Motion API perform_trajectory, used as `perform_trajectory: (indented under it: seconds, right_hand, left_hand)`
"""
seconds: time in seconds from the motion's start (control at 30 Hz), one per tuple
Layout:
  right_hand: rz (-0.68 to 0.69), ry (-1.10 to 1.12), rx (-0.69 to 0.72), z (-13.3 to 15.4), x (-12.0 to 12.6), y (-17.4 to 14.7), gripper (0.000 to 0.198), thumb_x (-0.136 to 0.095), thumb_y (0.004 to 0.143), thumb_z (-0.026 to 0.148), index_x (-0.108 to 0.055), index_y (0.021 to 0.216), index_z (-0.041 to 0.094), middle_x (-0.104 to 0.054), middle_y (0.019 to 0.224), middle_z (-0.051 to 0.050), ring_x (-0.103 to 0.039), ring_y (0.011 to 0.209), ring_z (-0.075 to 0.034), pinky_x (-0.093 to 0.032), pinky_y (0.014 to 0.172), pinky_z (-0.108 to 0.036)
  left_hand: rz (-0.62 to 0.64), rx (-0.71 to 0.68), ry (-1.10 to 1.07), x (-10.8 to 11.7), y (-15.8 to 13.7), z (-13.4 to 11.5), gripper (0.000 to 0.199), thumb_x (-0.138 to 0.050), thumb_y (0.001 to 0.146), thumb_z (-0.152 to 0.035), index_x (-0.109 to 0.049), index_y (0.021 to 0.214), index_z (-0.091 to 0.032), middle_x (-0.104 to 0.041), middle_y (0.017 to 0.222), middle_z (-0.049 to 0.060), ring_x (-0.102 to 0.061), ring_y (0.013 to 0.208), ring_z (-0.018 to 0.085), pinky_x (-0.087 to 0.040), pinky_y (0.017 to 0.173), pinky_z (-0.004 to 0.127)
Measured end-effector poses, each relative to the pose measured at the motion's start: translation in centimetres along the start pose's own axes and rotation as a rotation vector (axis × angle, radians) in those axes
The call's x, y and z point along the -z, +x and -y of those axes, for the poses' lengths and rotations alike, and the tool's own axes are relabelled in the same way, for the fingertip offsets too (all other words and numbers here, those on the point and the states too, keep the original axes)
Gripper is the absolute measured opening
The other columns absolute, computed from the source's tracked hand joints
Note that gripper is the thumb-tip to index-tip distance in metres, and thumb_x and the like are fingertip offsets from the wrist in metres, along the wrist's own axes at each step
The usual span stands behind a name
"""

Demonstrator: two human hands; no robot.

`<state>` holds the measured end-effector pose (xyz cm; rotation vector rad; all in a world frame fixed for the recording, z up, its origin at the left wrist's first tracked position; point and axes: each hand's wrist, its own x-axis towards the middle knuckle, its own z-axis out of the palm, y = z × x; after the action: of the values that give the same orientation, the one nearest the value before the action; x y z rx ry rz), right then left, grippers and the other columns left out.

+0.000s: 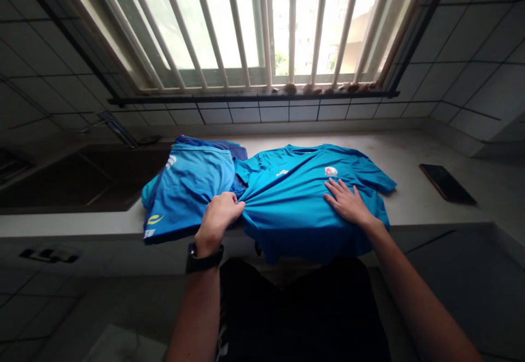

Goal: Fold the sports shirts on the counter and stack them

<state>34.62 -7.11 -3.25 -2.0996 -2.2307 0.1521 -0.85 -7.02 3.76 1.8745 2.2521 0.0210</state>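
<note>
A teal T-shirt (291, 192) lies spread on the counter, collar toward the window, its lower part hanging over the front edge. My left hand (221, 214), with a black watch on the wrist, is closed on the shirt's left side and pulls the cloth into creases. Fingers spread, my right hand (346, 200) rests flat on the shirt's right chest, just below a small red and white badge. Left of the shirt sits a pile of folded blue clothes (192, 173), partly overhanging the counter edge. My left hand covers part of the pile's right side.
A dark sink (82, 179) with a metal tap (117, 129) is at the left. On the right of the white counter (414, 149) lies a dark phone (447, 183). Behind is a barred window (262, 28) with small objects along its sill.
</note>
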Motion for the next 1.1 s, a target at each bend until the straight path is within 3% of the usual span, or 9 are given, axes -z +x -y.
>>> perform_trajectory:
  seconds: [0.1, 0.17, 0.3, 0.37, 0.47, 0.6, 0.83, 0.93, 1.1]
  right_hand:
    - [-0.006, 0.007, -0.006, 0.2, 0.0, 0.0, 0.060, -0.024, 0.108, 0.051, -0.036, 0.164, 0.033, -0.027, 0.174, -0.001, -0.021, 0.161, -0.029, -0.022, 0.126, -0.064]
    - [-0.013, 0.013, -0.007, 0.3, 0.0, 0.0, 0.061, -0.025, 0.108, 0.051, -0.037, 0.164, 0.032, -0.027, 0.174, -0.002, -0.020, 0.161, -0.029, -0.021, 0.126, -0.065]
    - [-0.031, 0.031, 0.000, 0.3, -0.2, -0.1, 0.061, -0.026, 0.107, 0.050, -0.038, 0.163, 0.030, -0.028, 0.173, -0.003, -0.021, 0.161, -0.030, -0.021, 0.126, -0.066]
    - [-0.040, 0.037, 0.007, 0.2, -0.3, -0.1, 0.061, -0.027, 0.107, 0.050, -0.038, 0.163, 0.030, -0.029, 0.173, -0.003, -0.022, 0.161, -0.030, -0.022, 0.125, -0.066]
    - [-0.046, 0.040, 0.008, 0.2, -0.4, -0.1, 0.061, -0.027, 0.107, 0.050, -0.038, 0.163, 0.030, -0.028, 0.173, -0.003, -0.022, 0.161, -0.030, -0.022, 0.126, -0.065]
    - [-0.045, 0.037, 0.004, 0.2, -0.3, -0.1, 0.061, -0.027, 0.107, 0.050, -0.038, 0.163, 0.030, -0.028, 0.173, -0.004, -0.022, 0.161, -0.030, -0.022, 0.126, -0.064]
    - [-0.034, 0.046, 0.004, 0.3, -0.3, -0.2, 0.061, -0.028, 0.107, 0.050, -0.038, 0.163, 0.028, -0.026, 0.174, -0.003, -0.021, 0.161, -0.029, -0.020, 0.127, -0.064]
    - [-0.056, 0.050, 0.004, 0.2, -0.4, -0.1, 0.061, -0.029, 0.107, 0.050, -0.040, 0.162, 0.029, -0.028, 0.173, -0.003, -0.023, 0.161, -0.029, -0.021, 0.127, -0.063]
    - [-0.064, 0.051, 0.008, 0.1, -0.6, -0.1, 0.061, -0.028, 0.106, 0.051, -0.041, 0.162, 0.030, -0.029, 0.173, -0.003, -0.023, 0.160, -0.029, -0.021, 0.127, -0.063]
  left_hand:
    - [-0.085, 0.063, 0.052, 1.1, -0.9, 0.1, 0.028, -0.052, 0.090, -0.030, -0.073, 0.106, -0.019, -0.078, 0.107, 0.015, -0.074, 0.099, 0.030, -0.050, 0.075, 0.031]
    - [-0.101, 0.015, 0.084, 1.2, -1.7, -0.4, 0.031, -0.054, 0.092, -0.035, -0.072, 0.111, -0.018, -0.078, 0.111, 0.016, -0.073, 0.103, 0.031, -0.051, 0.077, 0.032]
    - [0.136, -0.118, 0.142, -0.1, -3.5, -1.5, 0.044, -0.063, 0.087, -0.062, -0.075, 0.091, -0.020, -0.079, 0.099, 0.017, -0.075, 0.093, 0.034, -0.051, 0.070, 0.033]
    - [0.187, -0.151, 0.142, -0.9, -4.0, -1.6, 0.046, -0.063, 0.086, -0.066, -0.074, 0.083, -0.022, -0.079, 0.088, 0.016, -0.075, 0.086, 0.032, -0.049, 0.066, 0.032]
    - [0.201, -0.183, 0.120, -1.2, -4.3, -0.9, 0.034, -0.064, 0.089, -0.054, -0.073, 0.080, -0.023, -0.075, 0.072, 0.011, -0.074, 0.078, 0.028, -0.047, 0.064, 0.030]
    - [0.208, -0.182, 0.200, -0.1, -4.1, 0.3, 0.009, -0.064, 0.085, -0.025, -0.072, 0.081, -0.022, -0.075, 0.076, 0.008, -0.074, 0.078, 0.025, -0.046, 0.065, 0.029]
    - [0.133, -0.145, 0.323, 0.8, -4.1, -1.0, 0.027, -0.048, 0.100, -0.036, -0.069, 0.108, -0.020, -0.077, 0.109, 0.016, -0.075, 0.100, 0.032, -0.051, 0.076, 0.035]
    - [0.118, -0.136, 0.293, 0.5, -3.8, -2.2, 0.028, -0.052, 0.100, -0.039, -0.064, 0.116, -0.019, -0.075, 0.117, 0.018, -0.073, 0.108, 0.034, -0.052, 0.080, 0.036]
    - [0.051, -0.089, 0.263, 0.6, -3.3, -1.8, 0.030, -0.043, 0.094, -0.013, -0.060, 0.119, -0.021, -0.076, 0.116, 0.015, -0.074, 0.105, 0.031, -0.050, 0.077, 0.033]
